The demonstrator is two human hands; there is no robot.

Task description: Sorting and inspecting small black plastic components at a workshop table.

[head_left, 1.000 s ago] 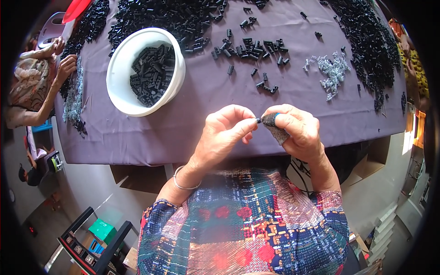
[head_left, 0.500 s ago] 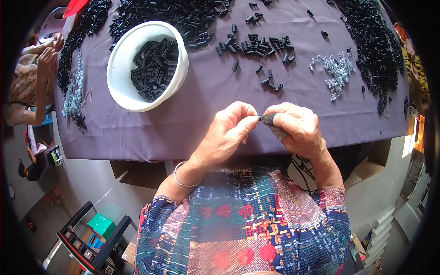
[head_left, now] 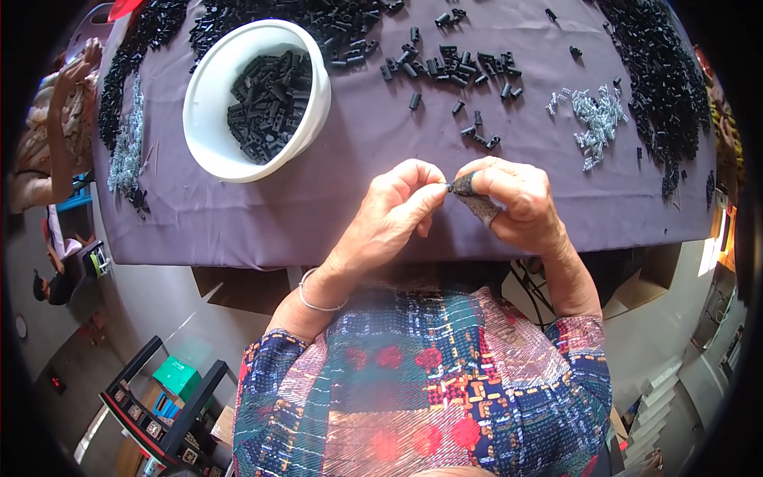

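Note:
My left hand [head_left: 395, 208] is closed in a pinch over the table's near edge, its thumb and forefinger tips touching a tiny dark part [head_left: 451, 188]. From the other side my right hand [head_left: 517, 203] grips that part, with a worn grey cloth cover [head_left: 478, 208] around its fingertips. What my left fingertips hold is too small to make out. Beyond my hands lie short black plastic tubes [head_left: 457, 67] in a loose cluster, with a few nearer ones [head_left: 481, 139]. A pile of small silvery springs [head_left: 598, 119] is off to the right.
A white tub [head_left: 207, 131] of black parts stands at left on the purple tablecloth [head_left: 318, 226]. Black parts heap at the back [head_left: 270, 16] and along the right [head_left: 671, 95]. More springs [head_left: 125, 151] lie far left. Another person's arm [head_left: 60, 135] shows at the left edge.
The view has shifted slightly, so the table things sit a little differently. My hands stay pinched together at the tiny part. The person at left has raised their hands a little.

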